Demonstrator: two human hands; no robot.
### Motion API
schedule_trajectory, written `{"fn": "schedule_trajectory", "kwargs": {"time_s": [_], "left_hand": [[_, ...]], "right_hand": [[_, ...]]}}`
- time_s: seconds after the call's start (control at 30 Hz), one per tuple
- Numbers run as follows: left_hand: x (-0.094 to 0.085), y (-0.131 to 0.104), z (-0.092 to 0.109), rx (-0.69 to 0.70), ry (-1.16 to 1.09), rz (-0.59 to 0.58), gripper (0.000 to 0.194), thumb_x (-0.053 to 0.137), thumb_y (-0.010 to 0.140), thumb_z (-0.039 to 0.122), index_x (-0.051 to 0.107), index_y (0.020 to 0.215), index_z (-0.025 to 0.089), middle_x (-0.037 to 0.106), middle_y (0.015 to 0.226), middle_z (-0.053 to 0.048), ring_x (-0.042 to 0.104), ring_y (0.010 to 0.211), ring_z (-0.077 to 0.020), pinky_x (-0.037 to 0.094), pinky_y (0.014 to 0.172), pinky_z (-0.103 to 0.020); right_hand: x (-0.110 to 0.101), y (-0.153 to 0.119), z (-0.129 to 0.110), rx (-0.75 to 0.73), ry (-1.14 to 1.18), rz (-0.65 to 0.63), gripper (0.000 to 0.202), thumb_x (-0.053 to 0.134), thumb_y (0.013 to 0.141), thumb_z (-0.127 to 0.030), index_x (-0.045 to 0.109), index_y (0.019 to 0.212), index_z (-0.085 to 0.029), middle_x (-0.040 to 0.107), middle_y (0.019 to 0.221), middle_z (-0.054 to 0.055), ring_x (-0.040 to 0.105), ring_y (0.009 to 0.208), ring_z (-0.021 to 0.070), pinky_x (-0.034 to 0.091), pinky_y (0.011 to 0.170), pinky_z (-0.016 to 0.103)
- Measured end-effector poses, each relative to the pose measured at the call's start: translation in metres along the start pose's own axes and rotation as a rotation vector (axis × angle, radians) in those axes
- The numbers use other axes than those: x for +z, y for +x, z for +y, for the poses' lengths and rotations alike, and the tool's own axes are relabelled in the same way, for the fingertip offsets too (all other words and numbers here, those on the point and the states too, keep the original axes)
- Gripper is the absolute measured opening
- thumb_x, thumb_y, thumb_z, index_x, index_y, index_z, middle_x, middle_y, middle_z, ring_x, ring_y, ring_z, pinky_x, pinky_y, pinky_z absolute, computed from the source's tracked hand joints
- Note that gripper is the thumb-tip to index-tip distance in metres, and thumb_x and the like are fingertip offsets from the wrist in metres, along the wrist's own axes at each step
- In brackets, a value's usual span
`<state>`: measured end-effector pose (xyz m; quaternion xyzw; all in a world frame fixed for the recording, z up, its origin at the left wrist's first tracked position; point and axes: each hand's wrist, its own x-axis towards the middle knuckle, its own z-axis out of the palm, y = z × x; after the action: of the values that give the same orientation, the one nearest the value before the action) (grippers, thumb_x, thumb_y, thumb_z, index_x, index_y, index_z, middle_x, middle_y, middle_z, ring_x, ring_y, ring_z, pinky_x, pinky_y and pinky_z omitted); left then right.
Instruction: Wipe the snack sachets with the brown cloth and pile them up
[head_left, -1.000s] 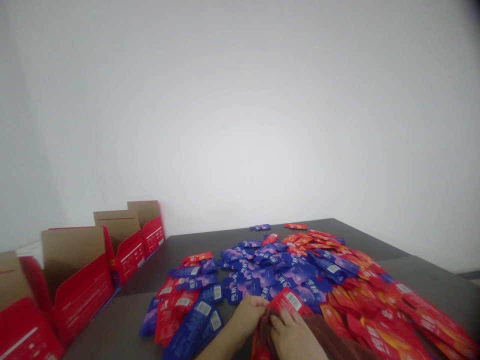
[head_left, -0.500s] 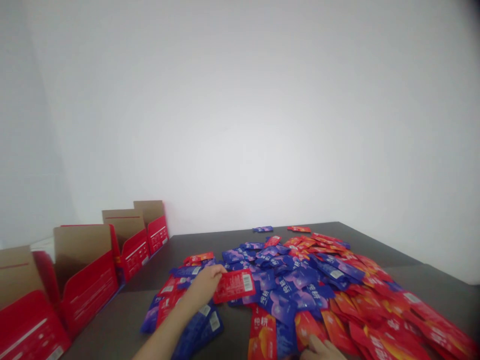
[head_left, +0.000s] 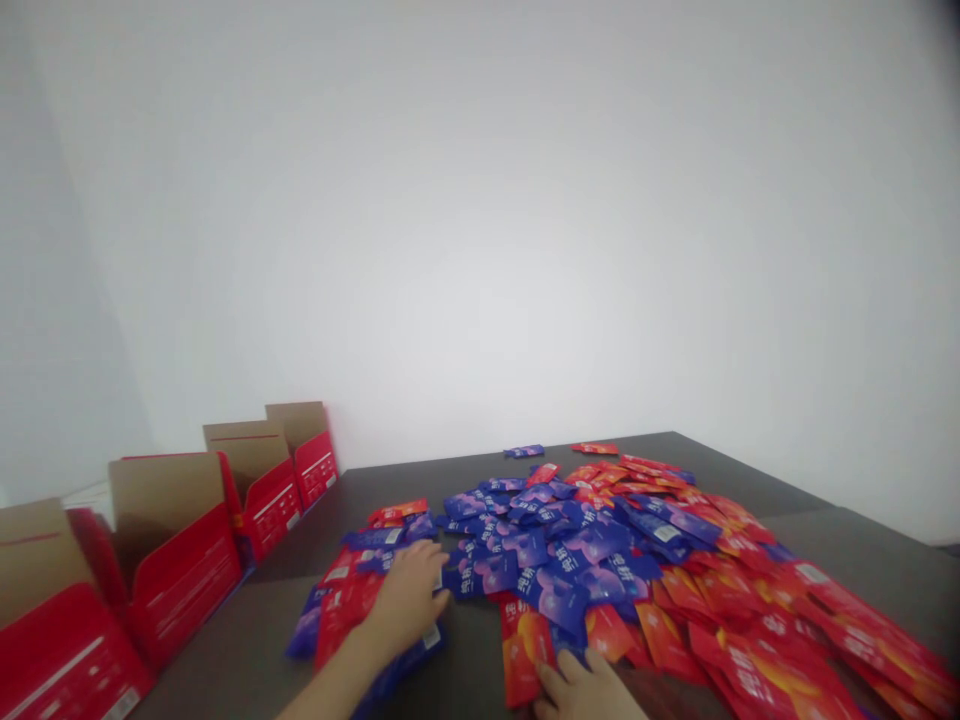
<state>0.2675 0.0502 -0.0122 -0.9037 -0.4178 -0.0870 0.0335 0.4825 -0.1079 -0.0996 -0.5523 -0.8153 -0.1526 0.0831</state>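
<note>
My left hand [head_left: 409,595] lies over the smaller pile of red pouches [head_left: 360,595] and blue pouches, thumb apart from the fingers and nothing visible between them. Part of that pile is hidden beneath the hand and forearm. At the bottom edge, my right hand [head_left: 581,690] has its fingers spread, touching the near edge of the large heap. By its fingertips lies a red-orange pouch [head_left: 523,640] with white lettering, beside a partly covered blue pouch [head_left: 568,640]. More blue-purple pouches [head_left: 555,590] overlap beyond it.
Open red cardboard boxes [head_left: 180,570] with raised brown flaps line the left side of the dark table [head_left: 255,610]. Red-orange pouches [head_left: 780,660] spread along the right. A single blue pouch [head_left: 523,452] and a red pouch [head_left: 595,449] lie near the far edge, before a white wall.
My left hand has moved left and down onto the smaller pile; the red pouch it held is no longer visible in its grip. My right hand has shifted left with fingers more spread.
</note>
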Motion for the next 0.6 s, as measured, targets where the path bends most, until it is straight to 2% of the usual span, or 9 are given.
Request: {"fn": "schedule_trajectory", "kwargs": {"time_s": [0.07,0.13,0.27,0.33,0.43,0.5,0.6], "left_hand": [[0.012,0.008,0.022,0.061,-0.003,-0.054,0.056,0.061,0.076,0.027,0.056,0.130,0.014,0.052,0.138,-0.013,0.040,0.131,-0.0286,0.025,0.111,-0.041],[0.021,0.017,0.037,0.080,0.029,-0.072,0.057,0.061,0.075,0.026,0.055,0.130,0.011,0.054,0.134,-0.015,0.042,0.129,-0.0300,0.026,0.111,-0.042],[0.028,0.033,0.047,0.065,0.090,-0.061,0.035,0.051,0.080,0.014,0.063,0.113,0.010,0.064,0.115,-0.016,0.055,0.114,-0.0295,0.038,0.101,-0.042],[0.026,0.037,0.047,0.043,0.100,-0.056,0.030,0.041,0.087,0.011,0.064,0.106,0.008,0.067,0.106,-0.018,0.061,0.104,-0.0302,0.043,0.093,-0.043],[0.018,0.034,0.055,0.018,0.113,-0.027,0.038,0.028,0.093,0.009,0.060,0.114,0.009,0.067,0.104,-0.018,0.063,0.097,-0.0298,0.047,0.085,-0.044],[0.014,0.025,0.069,0.048,0.098,-0.009,0.038,0.030,0.094,0.008,0.055,0.122,0.012,0.065,0.110,-0.016,0.063,0.100,-0.0284,0.048,0.084,-0.041],[0.015,0.006,0.105,0.181,0.045,-0.013,0.037,0.036,0.092,0.008,0.054,0.123,0.015,0.065,0.110,-0.012,0.062,0.099,-0.0271,0.049,0.082,-0.039]], "right_hand": [[-0.017,-0.001,0.007,0.130,0.010,-0.096,0.028,0.051,0.085,-0.010,0.074,0.093,-0.023,0.072,0.106,0.005,0.062,0.095,0.0246,0.047,0.079,0.040],[-0.041,-0.003,0.010,0.242,0.031,-0.206,0.030,0.049,0.084,-0.008,0.074,0.096,-0.021,0.071,0.109,0.007,0.060,0.100,0.0263,0.045,0.084,0.042],[-0.078,0.002,0.009,0.353,0.052,-0.313,0.034,0.045,0.085,-0.006,0.074,0.099,-0.015,0.069,0.111,0.012,0.059,0.102,0.0282,0.043,0.087,0.044],[-0.085,0.007,0.006,0.380,0.056,-0.325,0.035,0.043,0.085,-0.006,0.073,0.101,-0.014,0.069,0.111,0.013,0.059,0.103,0.0287,0.043,0.087,0.045],[-0.088,0.007,0.004,0.406,0.072,-0.321,0.037,0.041,0.086,-0.006,0.072,0.104,-0.015,0.067,0.113,0.012,0.059,0.105,0.0288,0.043,0.089,0.044],[-0.091,-0.001,0.008,0.418,0.106,-0.284,0.036,0.043,0.086,-0.009,0.073,0.101,-0.020,0.068,0.111,0.009,0.060,0.103,0.0272,0.044,0.087,0.041],[-0.099,-0.022,0.022,0.418,0.114,-0.125,0.033,0.045,0.085,-0.011,0.073,0.091,-0.028,0.069,0.102,0.004,0.062,0.094,0.0224,0.045,0.080,0.034]]}}
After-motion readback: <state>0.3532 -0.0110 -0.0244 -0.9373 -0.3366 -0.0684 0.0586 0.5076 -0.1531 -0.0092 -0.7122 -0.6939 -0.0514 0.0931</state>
